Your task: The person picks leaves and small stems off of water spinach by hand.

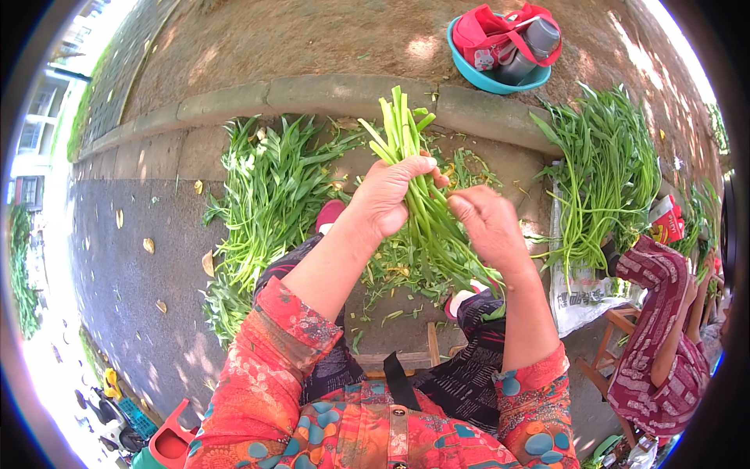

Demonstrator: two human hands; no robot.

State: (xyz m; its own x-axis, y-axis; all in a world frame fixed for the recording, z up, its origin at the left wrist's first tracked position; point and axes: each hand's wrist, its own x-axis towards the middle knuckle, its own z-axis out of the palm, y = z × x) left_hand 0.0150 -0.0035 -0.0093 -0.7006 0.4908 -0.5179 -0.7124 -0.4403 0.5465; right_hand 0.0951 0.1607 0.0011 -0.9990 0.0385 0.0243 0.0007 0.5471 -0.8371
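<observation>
My left hand (389, 190) is closed around a bunch of leafy green stems (403, 132), which look like water spinach. The pale cut ends point up and away from me, while the leaves hang down toward my lap. Beside the bunch's right side is my right hand (489, 225), slightly blurred, its fingers curled at the stems. Whether those fingers pinch a leaf is hidden. Below the bunch, trimmed leaves and stem scraps (398, 264) litter the ground between my feet.
A pile of greens (275, 187) lies left; another (609, 182) lies right on a printed white sack (580, 302). Beyond the stone curb (351, 94), a turquoise basin (498, 87) holds a red bag (483, 35) and grey flask (542, 38). A person (659, 352) sits at right.
</observation>
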